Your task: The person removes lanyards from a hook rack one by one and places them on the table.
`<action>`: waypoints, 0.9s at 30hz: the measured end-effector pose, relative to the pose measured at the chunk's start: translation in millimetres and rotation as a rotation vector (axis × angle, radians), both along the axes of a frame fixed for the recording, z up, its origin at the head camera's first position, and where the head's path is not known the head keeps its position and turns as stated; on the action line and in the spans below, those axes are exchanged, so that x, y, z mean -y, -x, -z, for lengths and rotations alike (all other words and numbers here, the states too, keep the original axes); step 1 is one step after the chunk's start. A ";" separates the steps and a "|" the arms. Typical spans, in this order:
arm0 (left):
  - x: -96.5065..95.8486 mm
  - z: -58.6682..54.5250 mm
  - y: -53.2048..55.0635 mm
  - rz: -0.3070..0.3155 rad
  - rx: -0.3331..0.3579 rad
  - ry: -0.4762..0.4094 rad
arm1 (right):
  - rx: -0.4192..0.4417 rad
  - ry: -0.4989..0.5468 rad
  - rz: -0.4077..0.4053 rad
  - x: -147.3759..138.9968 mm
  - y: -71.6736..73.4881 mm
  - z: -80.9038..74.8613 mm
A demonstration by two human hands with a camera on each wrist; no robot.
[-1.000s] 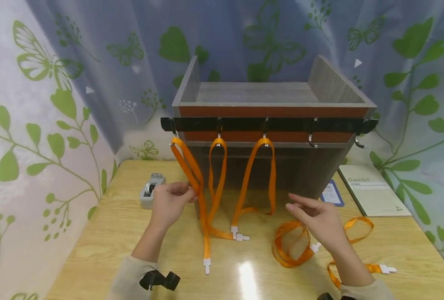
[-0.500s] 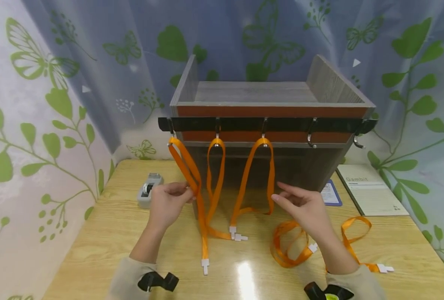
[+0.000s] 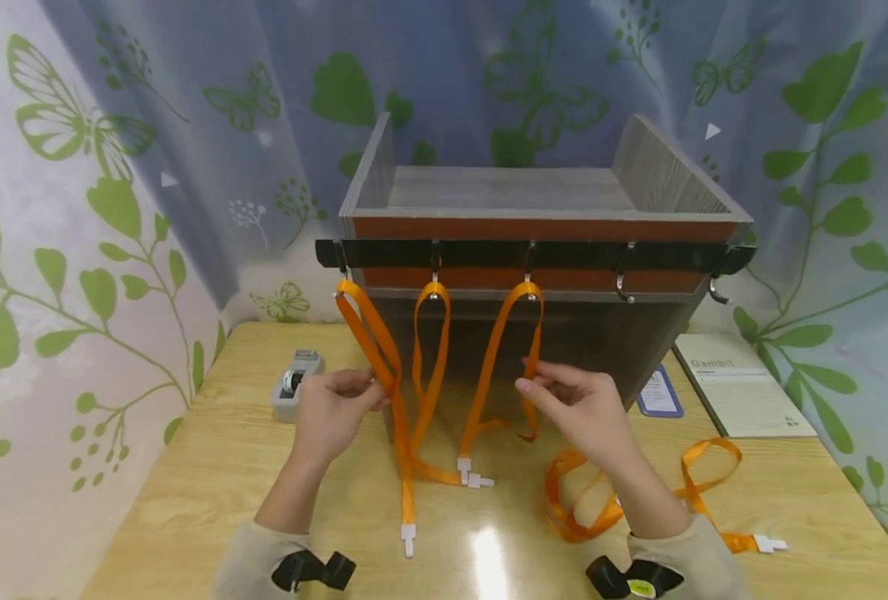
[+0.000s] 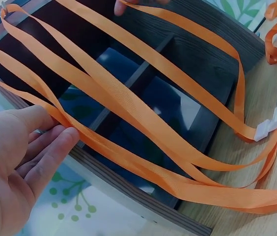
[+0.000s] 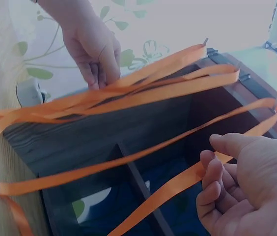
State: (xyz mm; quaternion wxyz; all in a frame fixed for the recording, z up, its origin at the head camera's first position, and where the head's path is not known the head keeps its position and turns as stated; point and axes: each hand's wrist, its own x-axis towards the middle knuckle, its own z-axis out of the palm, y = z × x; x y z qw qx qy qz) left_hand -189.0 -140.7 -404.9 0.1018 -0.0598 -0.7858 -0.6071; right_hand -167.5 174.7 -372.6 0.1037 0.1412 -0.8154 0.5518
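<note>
Three orange lanyards hang from hooks on a dark rail along the front of a grey wooden shelf box. My left hand (image 3: 339,408) pinches the leftmost lanyard (image 3: 406,467) partway down its strap, where its strands come together. White plastic clips (image 3: 409,537) end the hanging straps, low at the table. My right hand (image 3: 582,408) has its thumb and fingers round the right strand of the third lanyard (image 3: 489,358); in the right wrist view this strap (image 5: 178,183) runs past the curled fingertips. The middle lanyard (image 3: 444,333) hangs between the hands, untouched.
Two hooks (image 3: 624,283) at the rail's right carry nothing. More orange lanyards (image 3: 564,500) lie coiled on the wooden table, partly behind my right forearm. A notebook (image 3: 744,383) and blue-edged card (image 3: 660,393) lie at the right. A grey tape dispenser (image 3: 294,387) stands left.
My right hand has moved left from above the coiled lanyards to the third hanging lanyard and taken its right strand. My left hand keeps its place on the leftmost lanyard.
</note>
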 end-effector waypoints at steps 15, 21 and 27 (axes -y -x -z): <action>1.9 0.6 -2.9 -0.007 0.015 0.042 | -0.060 0.043 -0.036 31.1 3.3 -5.6; 0.2 0.9 -2.0 0.008 0.009 0.025 | -0.033 0.024 -0.048 32.7 6.8 -5.9; -0.1 0.6 0.8 0.004 -0.005 0.051 | -0.005 -0.010 -0.051 35.8 12.8 -8.7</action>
